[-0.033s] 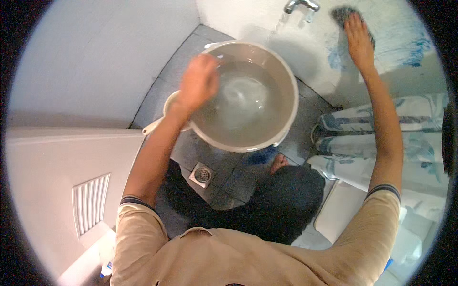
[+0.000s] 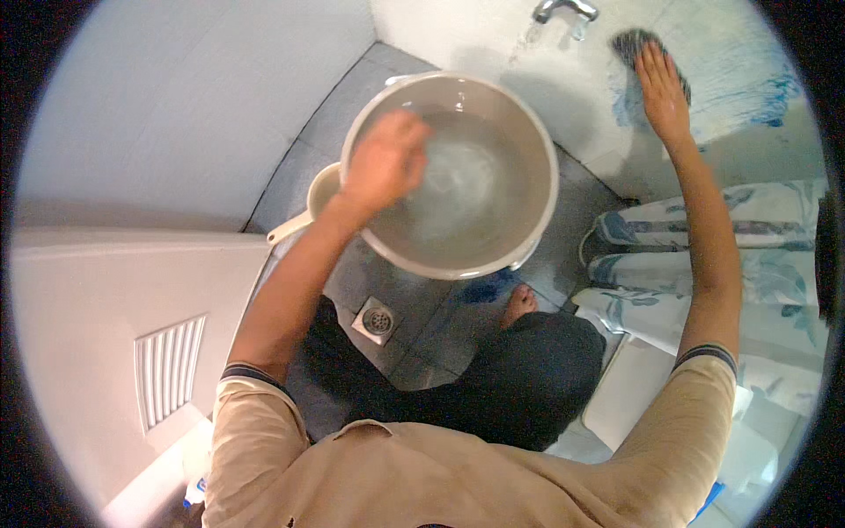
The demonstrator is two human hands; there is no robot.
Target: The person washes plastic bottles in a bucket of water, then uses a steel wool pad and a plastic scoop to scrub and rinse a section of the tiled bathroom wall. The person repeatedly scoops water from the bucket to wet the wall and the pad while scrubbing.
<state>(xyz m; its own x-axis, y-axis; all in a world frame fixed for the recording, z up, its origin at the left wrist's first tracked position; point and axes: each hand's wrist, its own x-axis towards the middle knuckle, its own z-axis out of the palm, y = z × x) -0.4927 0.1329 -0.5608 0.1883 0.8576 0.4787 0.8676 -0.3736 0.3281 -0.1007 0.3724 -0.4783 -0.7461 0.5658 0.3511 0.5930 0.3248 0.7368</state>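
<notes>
My right hand (image 2: 662,92) presses a dark grey, oval scrubbing pad (image 2: 637,44) flat to the white wall, its fingers laid along it. Blue smears (image 2: 775,101) mark the wall beside the pad. Over the left part of a large beige bucket (image 2: 547,198) hangs my left hand (image 2: 387,163), blurred, with fingers that look loosely curled; whether it holds anything does not show. Cloudy water (image 2: 462,180) with a pale swirl fills much of the bucket. A cream dipper (image 2: 322,189) with a handle sits against the bucket's left side.
A metal tap (image 2: 563,11) juts from the wall behind the bucket. White patterned curtains (image 2: 651,268) hang at the right. A square drain (image 2: 377,320) lies in the grey tiled floor near my feet, beside a blue stain (image 2: 488,286). A vented white door (image 2: 79,299) stands at left.
My left hand has shifted right and slightly nearer over the bucket. My right hand and the scrubbing pad have moved a little lower on the wall. The whole view has shifted slightly.
</notes>
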